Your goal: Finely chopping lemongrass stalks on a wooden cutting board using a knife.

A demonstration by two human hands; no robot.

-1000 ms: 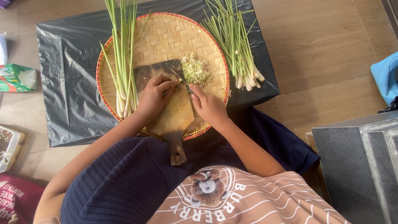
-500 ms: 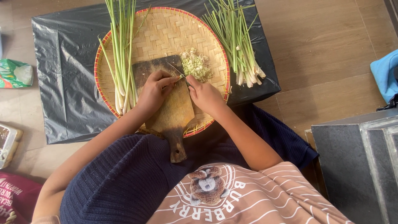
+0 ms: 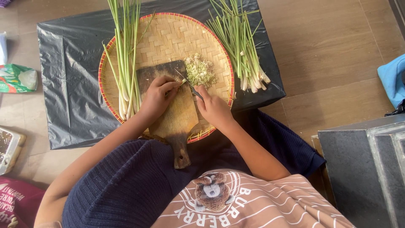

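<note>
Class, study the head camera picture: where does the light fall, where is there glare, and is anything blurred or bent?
Head view: soft daylight, evenly lit; pale glare on the black plastic sheet; a faint shadow under the left hand on the chopping board; the right hand, the knife and the woven tray are sharp; floor lines bend slightly at the edges.

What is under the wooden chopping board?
The wooden chopping board lies on a round woven tray, which sits on a black plastic sheet. Whatever is under that sheet is covered.
</note>
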